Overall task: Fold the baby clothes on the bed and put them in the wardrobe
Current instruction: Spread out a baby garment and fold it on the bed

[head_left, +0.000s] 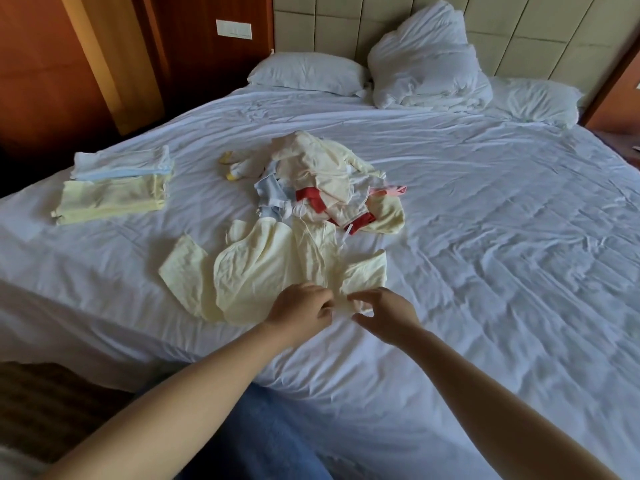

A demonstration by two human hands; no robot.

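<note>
A pale yellow baby top (pixel 263 275) lies spread flat on the near part of the bed (pixel 485 237). Its hem is nearest the person and its neck end points away, toward the pile. Its body runs near to far, with one sleeve out to the left and the other to the right.

Both hands meet at the near hem. The left hand (pixel 298 310) has its fingers curled and pinches the cloth. The right hand (pixel 384 313), just beside it, has its thumb and fingertips closed on the same edge.

Just beyond the top sits a loose pile of unfolded baby clothes (pixel 332 181) in cream, light blue, pink and red. A small yellow-tipped piece (pixel 235 166) lies at the pile's left edge. Well to the left lies a folded stack (pixel 114 188) of light blue and yellow pieces, its long sides running left to right.

The white sheet is creased all over. At the far end are two pillows (pixel 308 72) and a bundled white duvet (pixel 426 60) against a padded headboard (pixel 519 26). Wood panelling (pixel 52 64) stands far left, with a switch plate (pixel 233 28) on it.
</note>
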